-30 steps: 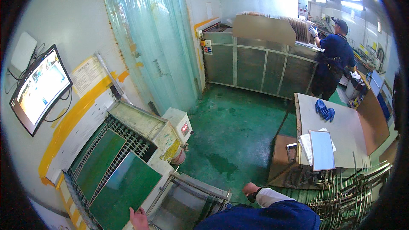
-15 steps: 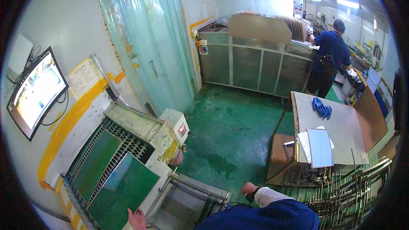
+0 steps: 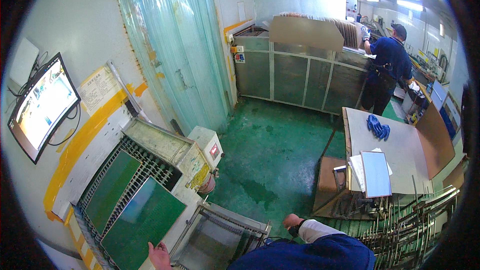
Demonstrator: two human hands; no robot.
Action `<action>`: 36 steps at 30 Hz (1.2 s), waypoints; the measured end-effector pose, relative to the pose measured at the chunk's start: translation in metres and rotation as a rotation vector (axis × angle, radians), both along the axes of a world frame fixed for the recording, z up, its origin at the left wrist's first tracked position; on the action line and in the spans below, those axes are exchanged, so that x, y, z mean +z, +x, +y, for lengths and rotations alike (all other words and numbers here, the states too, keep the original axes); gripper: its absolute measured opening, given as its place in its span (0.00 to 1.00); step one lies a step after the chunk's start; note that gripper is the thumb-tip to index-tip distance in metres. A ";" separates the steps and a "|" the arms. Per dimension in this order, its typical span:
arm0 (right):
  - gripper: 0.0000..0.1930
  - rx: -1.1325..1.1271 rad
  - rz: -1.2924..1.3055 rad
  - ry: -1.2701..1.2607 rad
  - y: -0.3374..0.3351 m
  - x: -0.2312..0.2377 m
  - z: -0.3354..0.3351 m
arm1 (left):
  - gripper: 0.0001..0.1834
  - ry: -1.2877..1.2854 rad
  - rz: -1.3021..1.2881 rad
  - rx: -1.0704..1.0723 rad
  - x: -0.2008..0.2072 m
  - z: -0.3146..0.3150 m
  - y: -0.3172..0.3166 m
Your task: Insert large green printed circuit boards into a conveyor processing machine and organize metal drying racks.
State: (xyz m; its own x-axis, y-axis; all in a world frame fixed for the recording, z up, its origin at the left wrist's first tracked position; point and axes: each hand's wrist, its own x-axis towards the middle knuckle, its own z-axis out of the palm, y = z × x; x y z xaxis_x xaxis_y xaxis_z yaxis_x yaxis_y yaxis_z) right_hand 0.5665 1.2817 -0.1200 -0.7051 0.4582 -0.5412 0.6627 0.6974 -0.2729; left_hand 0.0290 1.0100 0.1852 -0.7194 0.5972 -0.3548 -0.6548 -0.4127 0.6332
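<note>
My left hand [image 3: 159, 257] is at the near edge of a glossy green panel [image 3: 142, 222], its fingertips touching or almost touching the edge. The fingers are apart and do not wrap round the panel. That panel lies flat on a bed of rollers [image 3: 165, 166], and a second green panel [image 3: 111, 187] rests beside it on the left. My right hand [image 3: 291, 221] is curled closed in front of my body, with a dark band at the wrist. Nothing shows in it. Between my hands stands a low metal frame with a grey, shiny surface [image 3: 215, 235].
A tabletop [image 3: 400, 155] at the right carries blue gloves [image 3: 378, 127] and a light-blue sheet [image 3: 376, 172] over papers. Metal racks [image 3: 405, 235] crowd the lower right. A co-worker [image 3: 389, 65] stands by a long cabinet [image 3: 300, 77]. A screen [image 3: 45, 107] hangs at the left.
Both green panels have shifted slightly toward the left on the rollers, and my left hand has moved slightly left too. My right hand stays where it was.
</note>
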 end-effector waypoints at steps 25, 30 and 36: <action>0.09 -0.147 0.126 0.068 0.001 -0.029 -0.003 | 0.10 -0.002 -0.018 0.009 0.023 -0.004 -0.002; 0.06 -0.312 0.167 0.118 0.043 -0.084 -0.005 | 0.10 0.039 -0.010 -0.081 -0.001 0.017 -0.006; 0.06 -0.096 0.231 0.150 0.007 -0.018 -0.004 | 0.11 -0.100 0.059 0.051 0.027 0.003 0.004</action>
State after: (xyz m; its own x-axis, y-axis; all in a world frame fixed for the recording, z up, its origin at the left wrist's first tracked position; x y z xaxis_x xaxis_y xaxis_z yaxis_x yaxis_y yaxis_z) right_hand 0.5738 1.2773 -0.1385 -0.7513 0.5914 -0.2928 0.6599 0.6787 -0.3224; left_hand 0.0333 1.0125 0.2120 -0.7696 0.5227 -0.3667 -0.5948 -0.3778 0.7096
